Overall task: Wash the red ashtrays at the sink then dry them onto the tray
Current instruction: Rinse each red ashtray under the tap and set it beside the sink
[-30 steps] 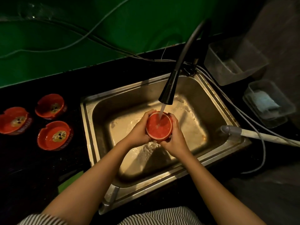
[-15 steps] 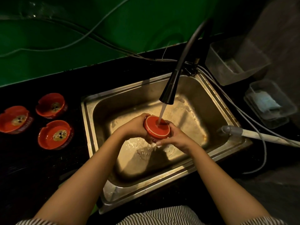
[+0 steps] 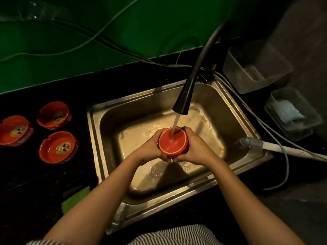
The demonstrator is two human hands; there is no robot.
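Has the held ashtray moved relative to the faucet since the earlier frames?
Barely. The ashtray sits under the faucet stream as before, but it tilted away half a second ago and now faces the camera again. Left hand and right hand grip it.

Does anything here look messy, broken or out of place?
Nothing looks broken or spilled. The three red ashtrays on the counter left of the sink hold dirty residue, so they seem unwashed. A grey hose lies over the sink's right rim, which looks makeshift.

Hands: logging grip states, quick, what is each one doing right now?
Left hand: grips the red ashtray under the tap.
Right hand: grips the same ashtray.
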